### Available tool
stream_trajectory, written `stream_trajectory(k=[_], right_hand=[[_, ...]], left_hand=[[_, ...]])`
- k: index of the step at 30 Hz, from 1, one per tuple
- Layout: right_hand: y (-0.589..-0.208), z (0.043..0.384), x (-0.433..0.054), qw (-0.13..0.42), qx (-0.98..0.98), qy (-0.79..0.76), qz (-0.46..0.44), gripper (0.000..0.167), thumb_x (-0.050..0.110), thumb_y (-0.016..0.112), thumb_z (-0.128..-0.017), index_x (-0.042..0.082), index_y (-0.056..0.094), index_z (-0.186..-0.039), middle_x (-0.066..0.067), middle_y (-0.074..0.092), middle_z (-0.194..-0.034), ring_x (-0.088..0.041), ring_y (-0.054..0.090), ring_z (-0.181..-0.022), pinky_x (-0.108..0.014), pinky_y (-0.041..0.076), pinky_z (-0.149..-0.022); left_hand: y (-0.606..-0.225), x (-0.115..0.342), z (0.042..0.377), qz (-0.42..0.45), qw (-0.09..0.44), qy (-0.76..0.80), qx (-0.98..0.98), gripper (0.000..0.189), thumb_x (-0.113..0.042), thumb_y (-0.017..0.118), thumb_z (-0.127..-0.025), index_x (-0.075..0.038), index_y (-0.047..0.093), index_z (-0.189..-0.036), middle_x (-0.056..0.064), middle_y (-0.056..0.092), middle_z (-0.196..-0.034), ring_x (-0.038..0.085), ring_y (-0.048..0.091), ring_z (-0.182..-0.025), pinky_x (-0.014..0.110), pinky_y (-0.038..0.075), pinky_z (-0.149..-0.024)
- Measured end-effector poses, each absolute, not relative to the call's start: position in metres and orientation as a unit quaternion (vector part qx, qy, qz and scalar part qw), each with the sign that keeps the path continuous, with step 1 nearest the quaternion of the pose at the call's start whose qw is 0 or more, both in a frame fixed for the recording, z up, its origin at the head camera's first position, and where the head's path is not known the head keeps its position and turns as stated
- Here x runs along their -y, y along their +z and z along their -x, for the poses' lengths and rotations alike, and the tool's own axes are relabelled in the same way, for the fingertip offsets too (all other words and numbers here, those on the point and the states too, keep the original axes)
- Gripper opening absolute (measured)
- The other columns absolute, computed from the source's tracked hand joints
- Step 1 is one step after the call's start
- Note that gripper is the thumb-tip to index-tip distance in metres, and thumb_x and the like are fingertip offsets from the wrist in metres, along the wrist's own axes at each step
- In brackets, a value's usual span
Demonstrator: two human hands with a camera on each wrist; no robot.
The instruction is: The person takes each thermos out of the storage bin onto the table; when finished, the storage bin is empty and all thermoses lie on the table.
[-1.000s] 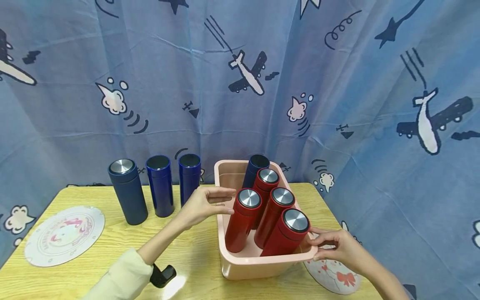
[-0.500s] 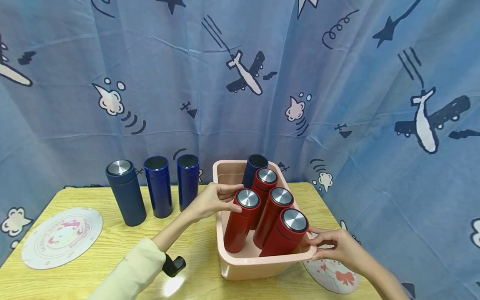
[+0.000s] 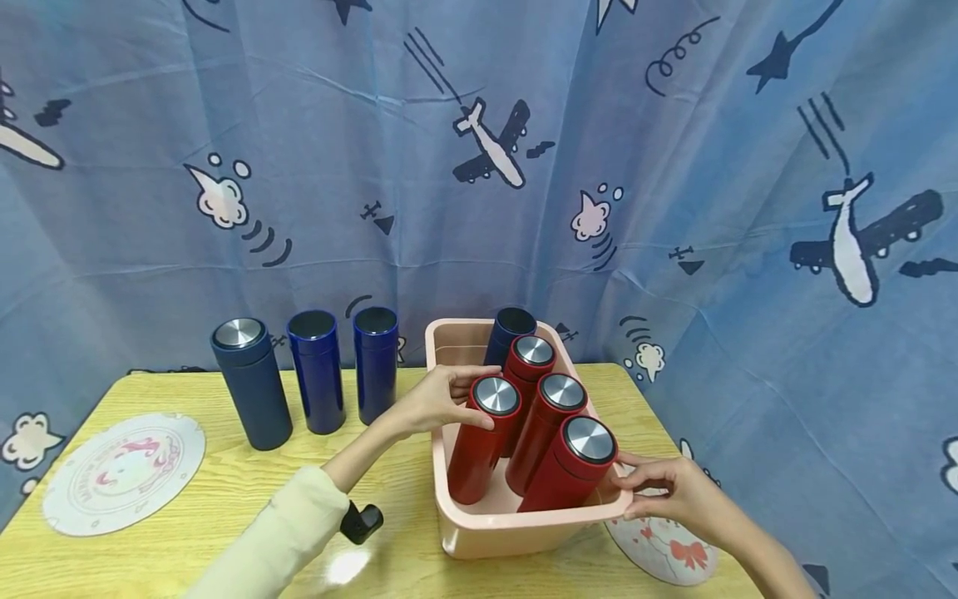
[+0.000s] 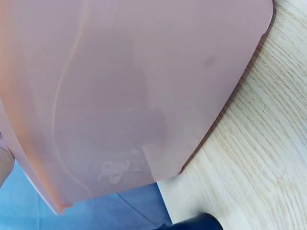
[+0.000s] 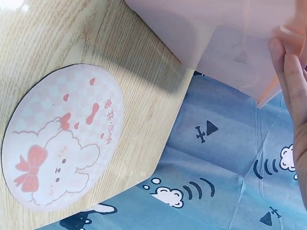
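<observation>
In the head view a pink plastic bin [image 3: 479,541] stands on the table with several red thermoses with silver lids in it, and one dark blue thermos [image 3: 500,345] at its far end. My left hand [image 3: 430,403] reaches over the bin's left rim and grips the front-left red thermos [image 3: 471,466] near its lid, thumb in front and fingers behind. My right hand [image 3: 669,491] pinches the bin's near right corner at the rim. The left wrist view shows mostly the bin's outer wall [image 4: 120,96]; the gripped thermos is hidden there.
Left of the bin stand a matte navy thermos [image 3: 258,399] and two glossy blue ones, the left [image 3: 320,383] and the right [image 3: 377,358]. A round white mat [image 3: 123,474] lies at the left, and a rabbit-print mat [image 5: 62,139] lies at the bin's right. A patterned curtain [image 3: 337,208] hangs behind.
My left hand has moved right from beside the front-left red thermos and taken hold of it near the top. My right hand stays on the bin's rim.
</observation>
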State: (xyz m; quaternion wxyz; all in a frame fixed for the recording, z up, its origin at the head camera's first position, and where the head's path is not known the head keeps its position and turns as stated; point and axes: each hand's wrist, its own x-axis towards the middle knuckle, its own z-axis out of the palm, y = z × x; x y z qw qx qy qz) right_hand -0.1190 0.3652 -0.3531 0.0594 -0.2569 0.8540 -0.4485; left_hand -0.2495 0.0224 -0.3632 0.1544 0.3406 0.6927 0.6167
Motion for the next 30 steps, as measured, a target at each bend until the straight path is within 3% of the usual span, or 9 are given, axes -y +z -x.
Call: stream_trajectory(k=[3,7,14,22,30], right_hand=[[-0.3540,0.1185,-0.3657,0.058,-0.851,-0.455,0.256,0.029,0.003,0.076,-0.076,-0.007,0.072,-0.103,-0.010,0.061,-0.126,0.007,0.056,-0.106,-0.032,0.058,-0.062],[-0.3551,0.1179,-0.3664,0.058,-0.847,-0.462,0.256,0.029,0.003,0.077,-0.076,-0.006,0.072,-0.102,0.027,0.052,-0.122,0.009,0.053,-0.108,-0.031,0.058,-0.061],[-0.3542,0.1191,-0.3655,0.050,-0.861,-0.442,0.246,0.028,0.006,0.078,-0.076,-0.003,0.073,-0.102,0.016,0.058,-0.121,0.013,0.048,-0.111,-0.030,0.058,-0.061],[-0.3539,0.1196,-0.3661,0.044,-0.862,-0.440,0.249,0.027,0.005,0.078,-0.075,-0.004,0.073,-0.100,0.026,0.055,-0.118,0.013,0.048,-0.111,-0.030,0.058,-0.061],[-0.3546,0.1204,-0.3644,0.046,-0.861,-0.441,0.251,0.028,0.006,0.078,-0.075,-0.005,0.072,-0.101,0.026,0.055,-0.117,0.014,0.047,-0.111,-0.031,0.058,-0.062]], left_hand=[[-0.3638,-0.0220,0.2493,-0.341,0.160,0.619,-0.689,0.069,-0.002,0.080,-0.076,-0.002,0.050,-0.138,0.016,0.062,-0.124,0.022,0.060,-0.114,0.030,0.049,-0.095],[-0.3647,-0.0221,0.2497,-0.345,0.163,0.621,-0.685,0.068,0.000,0.080,-0.075,-0.001,0.051,-0.137,0.016,0.063,-0.122,0.022,0.061,-0.112,0.029,0.049,-0.094],[-0.3650,-0.0209,0.2518,-0.350,0.158,0.616,-0.688,0.067,0.001,0.079,-0.076,0.001,0.051,-0.136,0.017,0.062,-0.123,0.023,0.061,-0.113,0.031,0.049,-0.095],[-0.3640,-0.0217,0.2545,-0.356,0.156,0.609,-0.691,0.064,0.002,0.079,-0.076,0.000,0.053,-0.134,0.016,0.062,-0.124,0.023,0.060,-0.114,0.030,0.048,-0.096],[-0.3646,-0.0197,0.2559,-0.365,0.157,0.602,-0.692,0.063,0.004,0.077,-0.077,0.004,0.051,-0.135,0.020,0.061,-0.125,0.026,0.059,-0.117,0.030,0.048,-0.096]])
